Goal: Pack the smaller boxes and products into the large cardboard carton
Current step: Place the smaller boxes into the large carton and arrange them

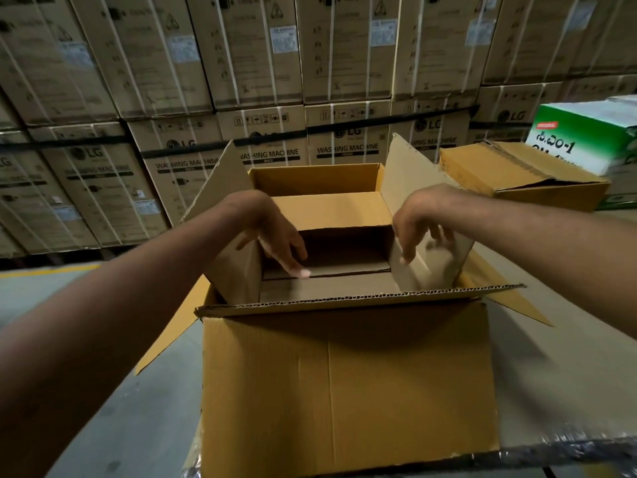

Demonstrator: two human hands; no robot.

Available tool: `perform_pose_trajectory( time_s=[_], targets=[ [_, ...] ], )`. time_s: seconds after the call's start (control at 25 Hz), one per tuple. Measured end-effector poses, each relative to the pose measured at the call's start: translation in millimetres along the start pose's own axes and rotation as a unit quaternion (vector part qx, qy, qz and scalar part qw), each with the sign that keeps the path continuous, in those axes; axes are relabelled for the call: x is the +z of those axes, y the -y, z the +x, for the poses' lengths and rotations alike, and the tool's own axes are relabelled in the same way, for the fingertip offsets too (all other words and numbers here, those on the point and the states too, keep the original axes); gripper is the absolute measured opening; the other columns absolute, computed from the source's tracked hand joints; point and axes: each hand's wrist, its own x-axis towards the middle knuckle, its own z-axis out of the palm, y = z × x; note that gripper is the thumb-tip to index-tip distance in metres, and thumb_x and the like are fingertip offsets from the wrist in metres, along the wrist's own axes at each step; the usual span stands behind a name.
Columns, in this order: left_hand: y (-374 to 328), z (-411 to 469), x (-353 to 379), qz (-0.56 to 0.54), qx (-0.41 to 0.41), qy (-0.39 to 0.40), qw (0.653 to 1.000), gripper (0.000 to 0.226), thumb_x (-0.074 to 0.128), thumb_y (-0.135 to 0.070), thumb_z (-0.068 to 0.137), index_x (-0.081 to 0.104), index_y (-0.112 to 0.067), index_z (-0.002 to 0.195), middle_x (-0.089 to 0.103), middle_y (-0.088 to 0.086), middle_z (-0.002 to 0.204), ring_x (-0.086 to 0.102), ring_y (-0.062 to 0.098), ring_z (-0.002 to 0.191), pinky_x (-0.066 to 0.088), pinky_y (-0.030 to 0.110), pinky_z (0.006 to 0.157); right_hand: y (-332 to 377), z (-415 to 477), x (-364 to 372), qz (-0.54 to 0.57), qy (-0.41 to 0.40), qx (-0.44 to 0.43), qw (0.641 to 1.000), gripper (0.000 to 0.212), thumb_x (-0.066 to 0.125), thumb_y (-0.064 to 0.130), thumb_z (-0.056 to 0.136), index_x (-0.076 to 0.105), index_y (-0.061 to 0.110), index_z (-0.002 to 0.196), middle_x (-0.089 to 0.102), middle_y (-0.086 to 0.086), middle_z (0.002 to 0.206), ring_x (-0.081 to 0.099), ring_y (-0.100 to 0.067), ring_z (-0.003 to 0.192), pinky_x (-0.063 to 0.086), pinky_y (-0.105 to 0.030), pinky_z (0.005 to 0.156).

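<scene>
While washing-machine cartons [269,81] are stacked behind, the large carton [344,381] is set mouth-up on the grey table [568,374], long axis left-right; a smaller box [331,210] is seated inside, flaps raised. Left grip [275,236] and right grip [420,222] are held wide, empty.

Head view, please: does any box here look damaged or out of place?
Yes: the brown box at the far right, beside the green carton, has a creased top flap that sags inward. The large carton shows no such damage.
</scene>
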Motion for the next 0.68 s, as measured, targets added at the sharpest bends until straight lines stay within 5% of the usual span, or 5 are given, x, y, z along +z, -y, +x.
perform_pose_trajectory(
  time_s=[0.08,0.16,0.28,0.48,0.68],
  targets=[
    [-2,16,-10,0.018,-0.016,-0.045,0.999,0.089,0.060,-0.070,0.085,0.032,-0.028,0.159,0.036,0.000,0.161,0.038,0.033,0.146,0.051,0.050,0.090,5,13,-9,-0.009,0.021,0.009,1.000,0.075,0.074,0.041,0.094,0.039,0.017,0.156,0.040,-0.015,0.159,0.055,-0.036,0.132,0.058,-0.038,0.080],
    [1,39,-14,0.047,-0.038,-0.068,0.996,0.085,0.057,-0.074,0.086,0.045,-0.022,0.151,0.048,0.003,0.152,0.051,0.032,0.134,0.051,0.043,0.095,10,26,-15,-0.011,0.032,0.024,0.999,0.077,0.073,0.038,0.095,0.035,0.016,0.158,0.039,-0.017,0.159,0.054,-0.036,0.133,0.056,-0.040,0.094],
    [5,81,-13,0.090,-0.058,-0.067,0.992,0.083,0.062,-0.080,0.079,0.061,-0.018,0.134,0.059,0.005,0.135,0.057,0.031,0.118,0.047,0.049,0.106,29,54,-14,-0.068,0.063,0.007,0.996,0.078,0.071,0.046,0.095,0.034,0.022,0.160,0.034,-0.012,0.163,0.045,-0.033,0.143,0.045,-0.040,0.108],
    [4,132,-17,0.074,-0.055,-0.089,0.992,0.077,0.066,-0.068,0.086,0.054,-0.017,0.142,0.057,0.005,0.139,0.055,0.032,0.124,0.045,0.039,0.100,67,142,6,-0.083,0.000,-0.070,0.994,0.095,0.063,0.059,0.094,0.011,0.025,0.166,0.023,-0.005,0.170,0.028,-0.033,0.153,0.028,-0.047,0.123],
    [23,185,-11,-0.022,-0.078,-0.160,0.984,0.091,0.074,-0.052,0.087,0.031,-0.015,0.158,0.040,0.010,0.158,0.043,0.034,0.142,0.042,0.048,0.111,79,197,21,0.063,-0.091,-0.137,0.984,0.092,0.063,0.031,0.094,0.007,0.019,0.165,0.019,-0.016,0.168,0.028,-0.040,0.150,0.029,-0.056,0.119]
  ],
)
